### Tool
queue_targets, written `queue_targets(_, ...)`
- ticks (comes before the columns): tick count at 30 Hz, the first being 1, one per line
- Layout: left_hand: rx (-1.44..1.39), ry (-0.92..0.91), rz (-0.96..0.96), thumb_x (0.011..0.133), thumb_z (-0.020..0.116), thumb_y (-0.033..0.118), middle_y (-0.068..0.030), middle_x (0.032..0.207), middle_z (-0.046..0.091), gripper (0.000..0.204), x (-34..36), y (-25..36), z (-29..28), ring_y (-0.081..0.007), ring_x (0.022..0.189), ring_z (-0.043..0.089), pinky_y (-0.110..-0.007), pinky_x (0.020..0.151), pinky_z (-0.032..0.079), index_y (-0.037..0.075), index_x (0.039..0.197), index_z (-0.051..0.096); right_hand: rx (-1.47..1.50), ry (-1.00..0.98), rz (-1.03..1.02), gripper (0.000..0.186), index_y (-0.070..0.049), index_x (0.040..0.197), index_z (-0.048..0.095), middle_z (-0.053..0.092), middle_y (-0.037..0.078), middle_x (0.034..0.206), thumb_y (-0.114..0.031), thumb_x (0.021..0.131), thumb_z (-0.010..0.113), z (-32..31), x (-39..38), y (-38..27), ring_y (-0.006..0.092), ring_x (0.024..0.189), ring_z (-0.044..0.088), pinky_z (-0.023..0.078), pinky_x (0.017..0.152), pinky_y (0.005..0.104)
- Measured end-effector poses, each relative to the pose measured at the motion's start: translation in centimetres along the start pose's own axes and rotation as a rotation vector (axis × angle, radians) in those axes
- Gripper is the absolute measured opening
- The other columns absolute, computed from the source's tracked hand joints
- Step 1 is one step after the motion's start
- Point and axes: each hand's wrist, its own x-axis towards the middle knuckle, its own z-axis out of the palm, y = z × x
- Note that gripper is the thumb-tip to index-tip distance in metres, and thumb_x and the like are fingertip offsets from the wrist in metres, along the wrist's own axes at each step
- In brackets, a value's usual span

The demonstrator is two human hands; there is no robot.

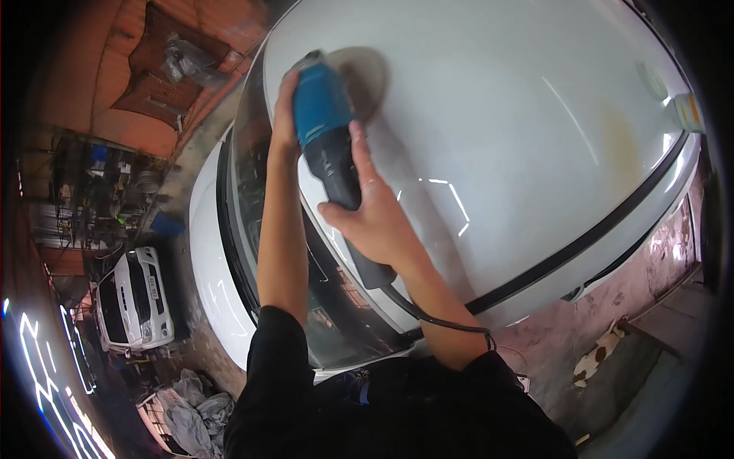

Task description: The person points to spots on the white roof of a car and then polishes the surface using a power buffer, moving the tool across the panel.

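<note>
A blue and black polisher [325,115] is held by 2 bare hands above the white roof [497,115] of a car, near the edge of the roof beside the windscreen [248,229]. The left hand [285,107] is closed on the left side of the blue front part; its fingers are partly hidden by the tool. The right hand [373,210] is clamped on the black rear part, with 1 finger stretched forward along the side and the thumb laid across the top. The round pad [368,76] is seen at the right of the blue part, set flat to the roof; its outline is blurred, and it cannot be told how firmly it is pressed. From the rear end of the tool, a black cord [428,317] is led over the right forearm.

On the roof, a yellowish smear [621,145] is seen at the right, and a bottle [688,113] is placed near the far right edge. At the left, a second white car [136,298] is parked, with a crumpled grey cover [191,413] near it.
</note>
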Motion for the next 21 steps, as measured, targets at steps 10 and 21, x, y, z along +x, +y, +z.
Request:
queue_targets(10, 0.009, -0.009, 0.062, 0.099, 0.051, 0.049, -0.0124, 0.114, 0.063, 0.054, -0.7, -0.6, 1.2, -0.0219, 0.101, 0.064, -0.035, 0.089, 0.054, 0.006, 0.130, 0.054, -0.022, 0.095, -0.086, 0.109, -0.019, 0.161, -0.004, 0.068, 0.028, 0.104, -0.015, 0.079, 0.068, -0.1, -1.2, 0.7, 0.0456, 0.092, 0.068, 0.052, 0.082, 0.0467)
queue_targets(21, 0.132, 0.276, 0.133, 0.100, 0.051, 0.046, -0.0109, 0.118, 0.063, 0.054, -8.2, -3.5, -9.6, -0.0211, 0.102, 0.065, -0.035, 0.090, 0.054, 0.006, 0.135, 0.051, 0.017, -0.185, 0.083, 0.110, -0.022, 0.161, -0.006, 0.050, 0.026, 0.145, -0.016, 0.082, 0.069, 7.4, -3.6, 4.1, 0.0373, 0.091, 0.070, 0.052, 0.089, 0.0422)
